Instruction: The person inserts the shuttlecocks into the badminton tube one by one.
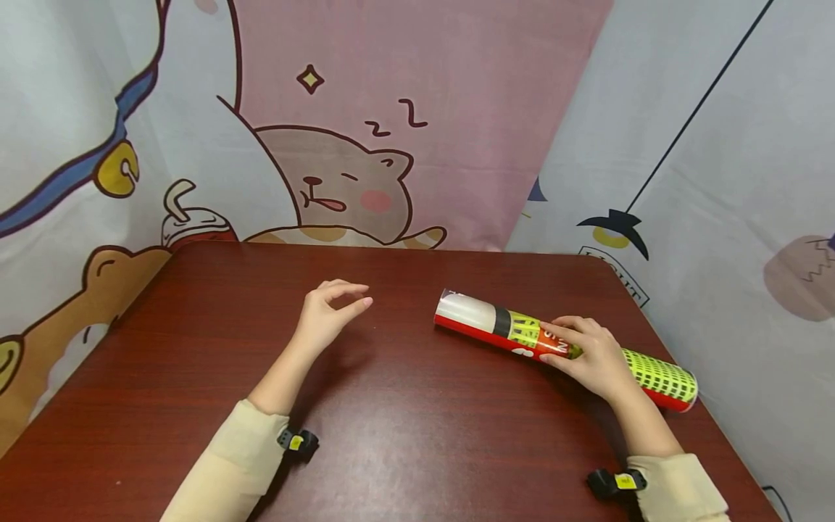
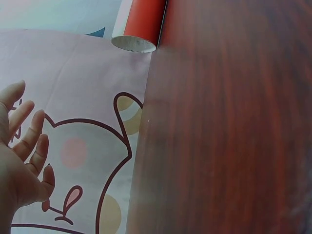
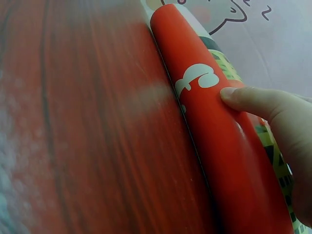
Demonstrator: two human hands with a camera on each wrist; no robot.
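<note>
Table (image 1: 391, 435): tube (image 1: 483, 322) lies on its side at the right, near the edge. Right hand (image 1: 590, 355) curls over its middle, thumb against the side. Left hand (image 1: 326, 312) hovers apart, fingers loose, empty. Risk: round tube rolls off if the grip slips.

A dark reddish wooden table (image 1: 404, 435) fills the lower view. Behind it hangs a cartoon cloth backdrop (image 1: 424, 87) showing a sleeping cat (image 1: 352, 192) on pink, with a yellow bell (image 1: 117, 168) at the left.
</note>
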